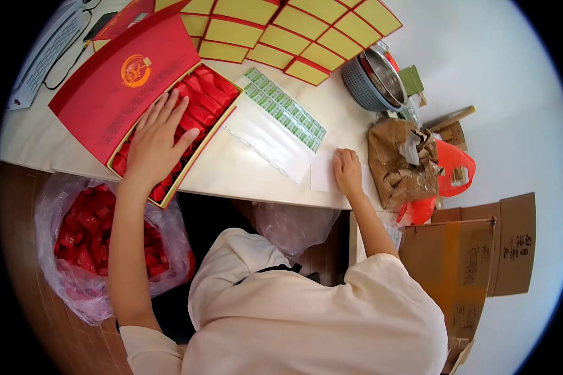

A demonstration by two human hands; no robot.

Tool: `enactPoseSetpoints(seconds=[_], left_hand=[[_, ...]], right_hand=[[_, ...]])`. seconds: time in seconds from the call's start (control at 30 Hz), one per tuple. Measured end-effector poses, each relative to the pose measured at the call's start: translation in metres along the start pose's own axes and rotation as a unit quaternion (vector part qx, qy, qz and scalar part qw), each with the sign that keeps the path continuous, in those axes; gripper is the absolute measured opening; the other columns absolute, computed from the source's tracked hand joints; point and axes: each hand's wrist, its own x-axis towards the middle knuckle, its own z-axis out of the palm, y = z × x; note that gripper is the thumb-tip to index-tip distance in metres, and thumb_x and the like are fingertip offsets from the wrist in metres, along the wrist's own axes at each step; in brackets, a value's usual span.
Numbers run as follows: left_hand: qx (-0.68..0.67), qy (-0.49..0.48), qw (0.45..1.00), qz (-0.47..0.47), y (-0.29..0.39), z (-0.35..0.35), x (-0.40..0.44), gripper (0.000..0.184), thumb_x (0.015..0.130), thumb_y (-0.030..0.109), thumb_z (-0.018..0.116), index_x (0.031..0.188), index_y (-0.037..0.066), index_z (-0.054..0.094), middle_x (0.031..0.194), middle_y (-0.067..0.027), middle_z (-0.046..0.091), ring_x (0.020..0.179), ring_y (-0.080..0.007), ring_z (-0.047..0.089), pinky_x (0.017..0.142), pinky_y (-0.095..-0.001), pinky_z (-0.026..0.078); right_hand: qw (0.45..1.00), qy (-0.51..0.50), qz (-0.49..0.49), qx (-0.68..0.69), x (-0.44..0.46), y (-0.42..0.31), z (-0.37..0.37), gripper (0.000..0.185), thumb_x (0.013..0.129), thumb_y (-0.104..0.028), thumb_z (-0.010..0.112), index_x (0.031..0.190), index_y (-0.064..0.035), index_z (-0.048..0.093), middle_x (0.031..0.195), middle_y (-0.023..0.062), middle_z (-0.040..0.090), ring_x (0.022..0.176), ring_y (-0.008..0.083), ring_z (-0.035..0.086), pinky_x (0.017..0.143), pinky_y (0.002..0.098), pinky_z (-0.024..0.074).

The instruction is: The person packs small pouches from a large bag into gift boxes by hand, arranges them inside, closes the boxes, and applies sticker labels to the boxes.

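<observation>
My left hand (155, 147) lies with spread fingers on the shiny red wrapped packets (197, 112) filling an open gift box (225, 119). The box's red lid (106, 100), printed with a gold emblem, is folded back. My right hand (348, 170) rests at the table's front edge with curled fingers on a small white paper (322, 172), its fingertips partly hidden. Between my hands lie sheets of green-and-white stickers (284, 107) and a white sheet (266, 145).
Yellow boxes with red edges (294, 31) stand in rows at the back. A grey basket (363, 84) and a crumpled brown paper bag (397, 162) are on the right. Cardboard boxes (450, 269) stand beside the table. A plastic bag of red packets (84, 231) sits below left; a laptop (50, 62) is far left.
</observation>
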Motion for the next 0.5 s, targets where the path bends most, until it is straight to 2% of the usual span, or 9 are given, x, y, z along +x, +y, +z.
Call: enactPoseSetpoints(seconds=[0.03,0.13,0.5], left_hand=[[0.002,0.002,1.0,0.002,-0.001,0.0,-0.001,0.062,0.094,0.043,0.048,0.145,0.011,0.034,0.153,-0.0095,0.028,0.142,-0.0244,0.025,0.116,-0.0392,0.017],[0.004,0.01,1.0,0.003,-0.001,0.0,-0.002,0.062,0.094,0.043,0.049,0.145,0.011,0.034,0.153,-0.0085,0.028,0.141,-0.0248,0.025,0.116,-0.0397,0.018],[-0.016,-0.003,1.0,-0.005,0.003,-0.005,-0.001,0.062,0.093,0.041,0.051,0.144,0.01,0.036,0.153,-0.01,0.028,0.141,-0.0265,0.024,0.116,-0.0406,0.018]], right_hand=[[1.0,0.001,-0.008,0.004,0.003,0.003,0.005,0.025,0.086,-0.013,0.058,0.109,-0.0021,0.059,0.113,0.0196,0.056,0.103,0.0378,0.053,0.088,0.045,0.0428],[0.997,0.064,-0.02,-0.037,-0.003,0.004,0.011,0.015,0.085,-0.011,0.058,0.098,-0.0037,0.059,0.1,0.0158,0.056,0.092,0.0332,0.053,0.081,0.0414,0.0411],[0.993,0.116,-0.011,-0.028,-0.009,0.003,0.012,0.013,0.083,-0.009,0.057,0.095,-0.0047,0.058,0.098,0.0124,0.058,0.09,0.0298,0.054,0.082,0.0395,0.0396]])
